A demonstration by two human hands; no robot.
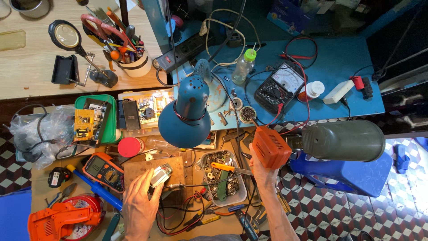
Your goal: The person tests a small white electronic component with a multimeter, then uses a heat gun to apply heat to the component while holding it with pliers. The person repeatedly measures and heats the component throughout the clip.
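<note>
nearest us in the head view, our left hand [139, 206] lies spread, fingers resting on one small silver metal part [160, 175] that sits on the brown wooden board [138, 168]. our right hand [263, 172], right of the board, is wrapped tight around one orange power tool [271, 146], held up off the bench. between the board and that tool stands one clear plastic tray [239, 194] filled with screws, bits and an orange-handled screwdriver [225, 168]. we count two multimeters: an orange digital one [103, 171] just left of the board, and a black analog one [278, 87] well above it on the blue shelf [339, 67]. above-left of the board, one green tray [111, 125] carries a yellow circuit board [84, 123]. far above, one white cup [133, 64] is crammed with pliers and screwdrivers. one blue lamp [185, 118] hangs just above the board.
</note>
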